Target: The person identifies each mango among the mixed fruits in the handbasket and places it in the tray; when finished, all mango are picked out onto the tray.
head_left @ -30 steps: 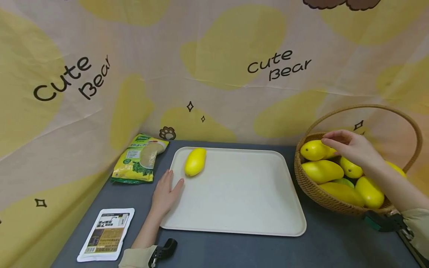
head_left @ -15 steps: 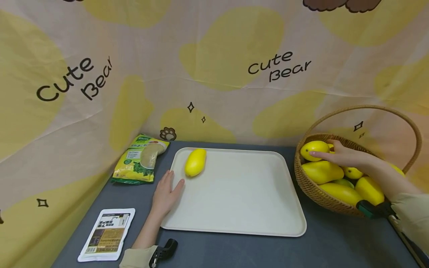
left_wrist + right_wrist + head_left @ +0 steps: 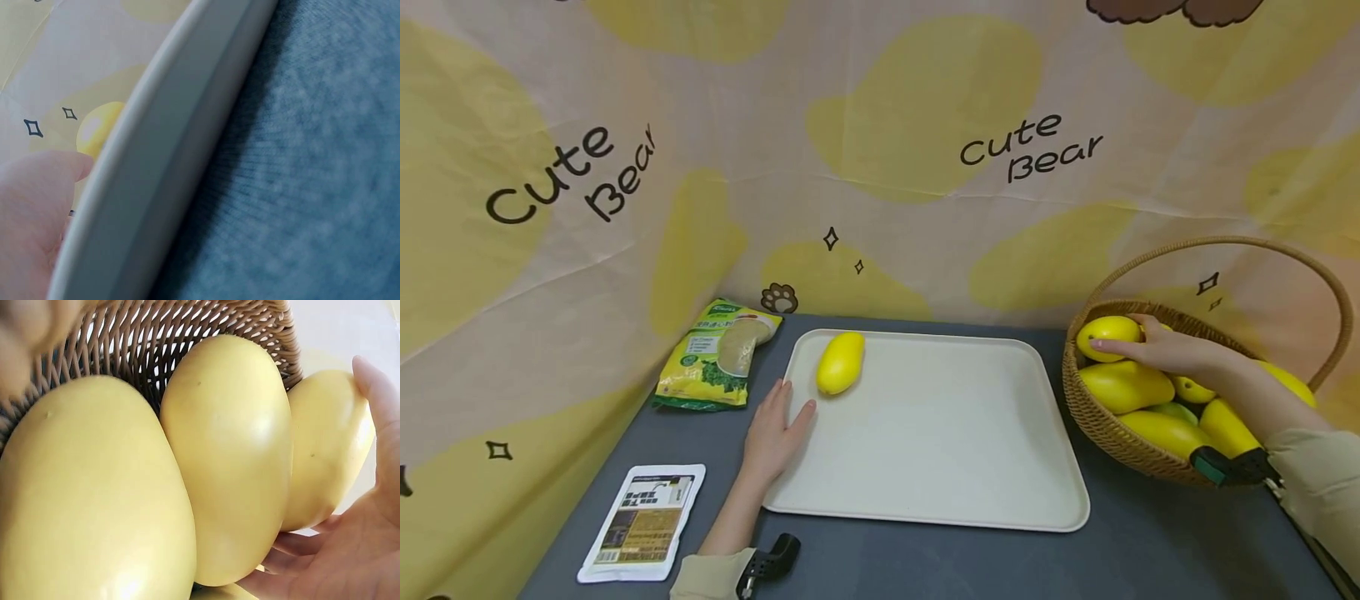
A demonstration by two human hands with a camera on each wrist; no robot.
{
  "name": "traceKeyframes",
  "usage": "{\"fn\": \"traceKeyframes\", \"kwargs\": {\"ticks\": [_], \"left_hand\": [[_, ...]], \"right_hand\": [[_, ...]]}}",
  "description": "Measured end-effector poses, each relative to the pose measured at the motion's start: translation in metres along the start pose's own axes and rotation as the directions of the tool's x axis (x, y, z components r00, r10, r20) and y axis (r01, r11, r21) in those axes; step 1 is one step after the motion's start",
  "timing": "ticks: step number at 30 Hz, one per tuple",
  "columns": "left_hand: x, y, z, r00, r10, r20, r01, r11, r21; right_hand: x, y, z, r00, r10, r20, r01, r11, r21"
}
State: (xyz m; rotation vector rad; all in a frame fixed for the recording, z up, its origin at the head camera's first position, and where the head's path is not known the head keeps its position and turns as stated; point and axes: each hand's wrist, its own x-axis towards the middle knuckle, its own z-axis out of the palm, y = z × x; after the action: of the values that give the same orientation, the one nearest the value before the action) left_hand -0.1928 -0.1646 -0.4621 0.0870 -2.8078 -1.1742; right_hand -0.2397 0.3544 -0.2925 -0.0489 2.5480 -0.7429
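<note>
My right hand (image 3: pixel 1180 348) reaches into the wicker basket (image 3: pixel 1101 433) and holds a yellow mango (image 3: pixel 1105 337) at its far left side. In the right wrist view, the thumb lies along one side of this mango (image 3: pixel 325 444) and the fingertips come under the other, partly hidden. Several more mangoes (image 3: pixel 1126 386) fill the basket around it. At the tray's left rim, my left hand (image 3: pixel 775 437) rests with fingers extended. A single mango (image 3: pixel 841 363) lies in the upper left corner of the white tray (image 3: pixel 940 442).
Behind the left hand lies a yellow-green food bag (image 3: pixel 711 358). A white flat pouch (image 3: pixel 643 523) is at the table's front left. The basket's tall handle (image 3: pixel 1217 242) arches over the right hand. A printed cloth (image 3: pixel 880 167) hangs behind the grey table (image 3: pixel 925 567).
My right hand has come down from above the basket, the thumb swinging to the near side of the far-left mango. The left hand and the mango on the tray have stayed put.
</note>
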Motion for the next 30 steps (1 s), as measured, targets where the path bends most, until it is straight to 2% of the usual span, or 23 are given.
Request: {"fn": "traceKeyframes", "kwargs": {"ticks": [8, 18, 22, 30], "left_hand": [[0.000, 0.001, 0.001, 1.000, -0.008, 0.013, 0.008, 1.000, -0.005], [-0.001, 0.002, -0.001, 1.000, -0.003, 0.010, 0.003, 1.000, 0.001], [0.000, 0.000, -0.001, 1.000, -0.002, 0.009, 0.002, 1.000, -0.001], [0.001, -0.001, 0.000, 1.000, -0.008, 0.015, 0.008, 1.000, -0.003]], "right_hand": [[-0.009, -0.002, -0.001, 0.997, -0.016, -0.073, 0.019, 0.999, 0.046], [-0.041, -0.007, 0.004, 0.974, -0.155, -0.166, 0.173, 0.980, 0.101], [-0.054, -0.010, 0.015, 0.956, -0.219, -0.196, 0.248, 0.959, 0.140], [-0.064, -0.034, 0.047, 0.907, -0.357, -0.223, 0.406, 0.881, 0.243]]}}
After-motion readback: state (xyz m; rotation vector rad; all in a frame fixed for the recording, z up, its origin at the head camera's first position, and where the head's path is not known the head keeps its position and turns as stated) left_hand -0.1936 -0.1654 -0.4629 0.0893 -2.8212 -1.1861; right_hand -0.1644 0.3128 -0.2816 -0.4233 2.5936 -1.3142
